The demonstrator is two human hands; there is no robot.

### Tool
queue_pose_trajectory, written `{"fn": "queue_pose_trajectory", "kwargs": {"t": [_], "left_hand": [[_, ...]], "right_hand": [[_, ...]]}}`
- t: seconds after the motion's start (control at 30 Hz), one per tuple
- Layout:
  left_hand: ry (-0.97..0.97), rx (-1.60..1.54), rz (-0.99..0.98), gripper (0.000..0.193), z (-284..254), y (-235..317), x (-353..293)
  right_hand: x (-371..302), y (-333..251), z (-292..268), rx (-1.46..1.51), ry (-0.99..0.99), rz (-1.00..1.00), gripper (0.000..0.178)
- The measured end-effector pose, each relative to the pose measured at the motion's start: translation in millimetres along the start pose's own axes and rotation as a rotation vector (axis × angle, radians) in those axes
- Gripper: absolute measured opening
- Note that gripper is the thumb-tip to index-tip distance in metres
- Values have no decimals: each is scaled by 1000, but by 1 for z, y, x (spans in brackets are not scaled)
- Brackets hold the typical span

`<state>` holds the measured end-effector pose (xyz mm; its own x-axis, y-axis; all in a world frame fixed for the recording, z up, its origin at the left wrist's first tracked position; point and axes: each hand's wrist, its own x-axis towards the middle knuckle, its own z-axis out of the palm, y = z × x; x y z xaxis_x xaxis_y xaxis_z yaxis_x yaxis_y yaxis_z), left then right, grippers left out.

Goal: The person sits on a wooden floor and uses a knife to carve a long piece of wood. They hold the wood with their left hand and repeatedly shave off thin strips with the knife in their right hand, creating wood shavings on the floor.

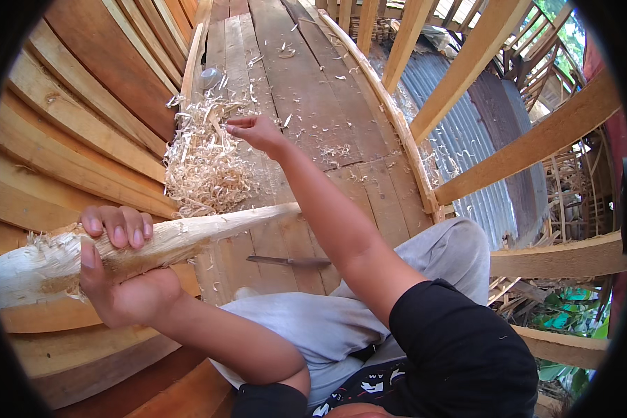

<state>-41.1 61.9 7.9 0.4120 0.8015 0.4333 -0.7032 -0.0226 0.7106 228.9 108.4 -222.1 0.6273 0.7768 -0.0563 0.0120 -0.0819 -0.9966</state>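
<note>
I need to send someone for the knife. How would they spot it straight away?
Start at the plank floor in front of the seated person. Below the pile of pale shavings and the whittled stake in the left hand, the knife lies flat by the grey-clad knee. It is the only dark, slim metal thing there.

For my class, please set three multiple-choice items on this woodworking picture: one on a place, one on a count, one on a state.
1. Where does the knife lie?
A. On the plank floor beside the person's knee
B. In the right hand
C. On the shavings

2. How many hands grip the carved wooden piece?
A. None
B. One
C. Two

3. How is the right hand?
A. Flat on the planks
B. Fingers pinched near the pile of shavings
C. Clenched around the knife

Answers: 1 A, the blade rests on boards. 2 B, only the left hand wraps it. 3 B, fingertips meet above the pile.
</note>
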Motion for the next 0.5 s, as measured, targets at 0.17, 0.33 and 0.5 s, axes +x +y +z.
{"fn": "queue_pose_trajectory", "kwargs": {"t": [0.17, 0.33, 0.5], "left_hand": [[-6, -24, -11, 29, -8, 1, 1], [4, -47, -15, 27, 3, 1, -2], [-9, -70, -35, 29, 7, -4, 0]], "right_hand": [[-39, 11, -77, -862, 417, 221, 64], [-105, 35, -93, -1027, 347, 301, 66], [-71, 139, -91, -683, 528, 127, 23]]}}
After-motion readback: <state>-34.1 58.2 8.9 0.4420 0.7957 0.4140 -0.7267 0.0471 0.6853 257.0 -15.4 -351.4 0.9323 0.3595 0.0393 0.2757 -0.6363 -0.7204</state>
